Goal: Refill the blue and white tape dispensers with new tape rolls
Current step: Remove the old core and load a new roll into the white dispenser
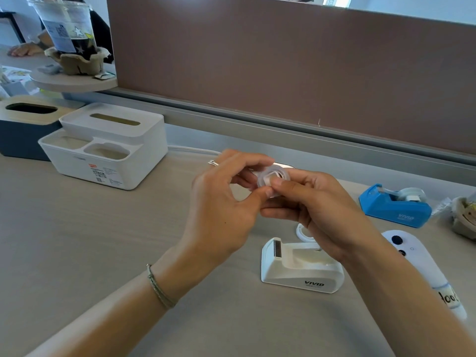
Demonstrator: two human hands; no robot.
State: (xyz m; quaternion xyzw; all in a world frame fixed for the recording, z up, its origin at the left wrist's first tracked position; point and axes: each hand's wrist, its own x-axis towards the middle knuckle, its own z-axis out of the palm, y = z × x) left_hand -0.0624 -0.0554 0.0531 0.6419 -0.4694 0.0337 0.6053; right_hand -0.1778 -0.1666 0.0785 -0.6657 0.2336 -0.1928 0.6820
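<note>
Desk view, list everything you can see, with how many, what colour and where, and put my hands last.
Tape roll: one, clear, held above the desk in both hands.
White dispenser: one, empty, near right.
Blue dispenser: one, roll loaded, far right.
White ring: one, behind the white dispenser.
White organiser: one, left.
Blue box: one, far left.
Cup: one, clear, on the shelf top left.
Remote: one, white, right edge.
Left hand: fingers on the roll.
Right hand: fingers on the roll.
</note>
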